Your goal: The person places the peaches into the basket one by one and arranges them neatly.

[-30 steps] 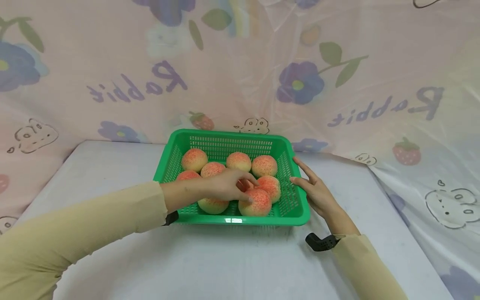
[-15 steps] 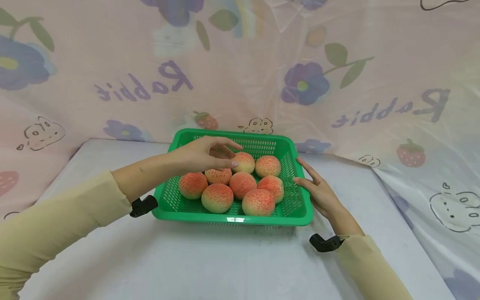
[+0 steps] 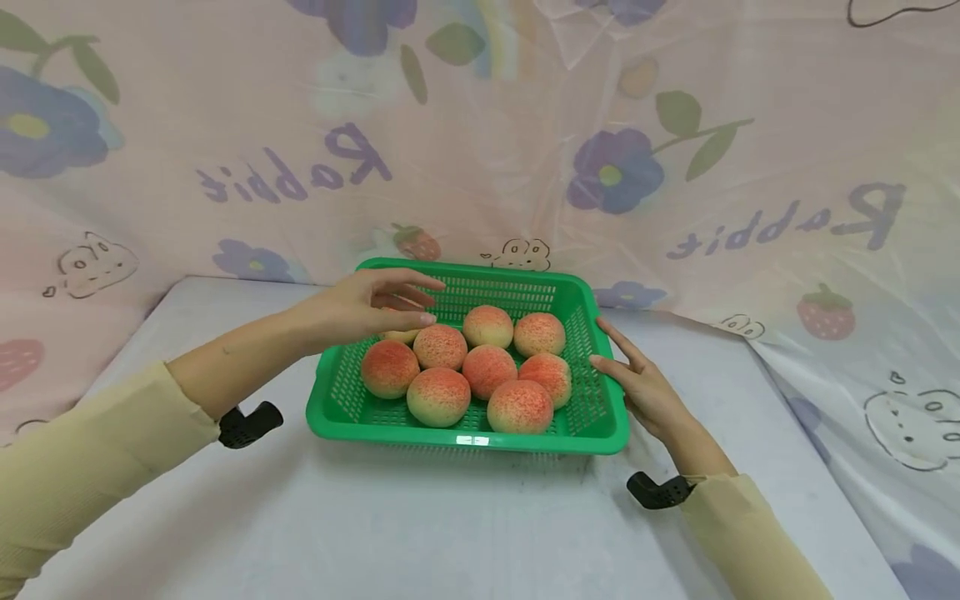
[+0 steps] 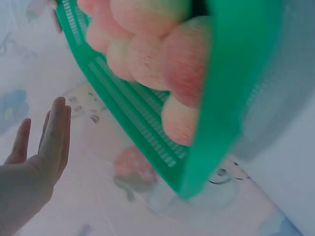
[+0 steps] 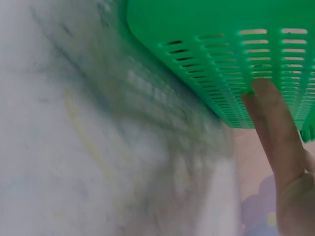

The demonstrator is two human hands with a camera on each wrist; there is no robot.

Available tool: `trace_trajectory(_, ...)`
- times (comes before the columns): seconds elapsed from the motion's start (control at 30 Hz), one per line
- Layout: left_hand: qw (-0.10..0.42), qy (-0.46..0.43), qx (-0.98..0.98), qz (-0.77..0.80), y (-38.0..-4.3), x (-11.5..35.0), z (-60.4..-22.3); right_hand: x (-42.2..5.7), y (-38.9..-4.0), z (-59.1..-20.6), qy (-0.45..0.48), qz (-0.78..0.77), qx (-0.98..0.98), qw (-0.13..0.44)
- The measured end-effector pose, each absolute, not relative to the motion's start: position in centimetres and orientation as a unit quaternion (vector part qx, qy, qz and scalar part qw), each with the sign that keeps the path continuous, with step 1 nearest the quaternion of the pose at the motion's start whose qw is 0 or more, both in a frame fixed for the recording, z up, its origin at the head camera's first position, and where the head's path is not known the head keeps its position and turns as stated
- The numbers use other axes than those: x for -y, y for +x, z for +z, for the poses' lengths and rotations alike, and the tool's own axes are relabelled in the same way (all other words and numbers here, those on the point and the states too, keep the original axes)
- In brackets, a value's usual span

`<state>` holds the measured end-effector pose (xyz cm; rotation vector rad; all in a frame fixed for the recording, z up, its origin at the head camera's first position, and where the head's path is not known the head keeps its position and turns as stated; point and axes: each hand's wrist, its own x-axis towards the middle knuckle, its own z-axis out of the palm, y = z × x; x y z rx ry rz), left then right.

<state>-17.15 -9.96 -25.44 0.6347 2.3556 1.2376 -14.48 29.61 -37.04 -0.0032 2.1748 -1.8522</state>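
A green plastic basket [image 3: 468,442] holds several red and yellow peaches [image 3: 438,397] and sits toward the back of the table. My left hand [image 3: 360,310] hovers above its back left corner, fingers loosely extended, with nothing in them. Part of one peach [image 3: 401,336] is hidden beneath that hand. In the left wrist view the left hand [image 4: 42,157] stands apart from the basket. My right hand [image 3: 648,387] holds the basket's right side, thumb over the rim. The right wrist view shows straight fingers [image 5: 273,118] of this hand lying against the slotted outer wall.
A white table [image 3: 450,533] lies under the basket. Behind it hangs a pale cloth [image 3: 480,167] printed with flowers, rabbits and strawberries. Dark wrist mounts [image 3: 251,425] stick out under both wrists.
My left hand has left the peaches at the basket's right front and moved up and left over the rear left corner. The right hand stays on the right rim.
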Motion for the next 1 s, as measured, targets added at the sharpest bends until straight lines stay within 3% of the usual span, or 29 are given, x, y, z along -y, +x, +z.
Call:
trace_trajectory(0.67,0.173,0.193,-0.814,0.519,-16.9,13.9,-27.6,-29.8,-13.4,-35.7,0.026,-0.546,-0.833,0.083)
trace_trajectory(0.83,0.109,0.181,-0.854,0.476,-16.7,14.4,-28.0,-29.8,-13.2,-35.3,0.007,-0.486,-0.874,0.024)
trace_trajectory(1.0,0.011,0.183,-0.893,0.412,-16.4,15.4,-29.3,-29.9,-13.3,-35.8,-0.048,-0.405,-0.908,-0.098)
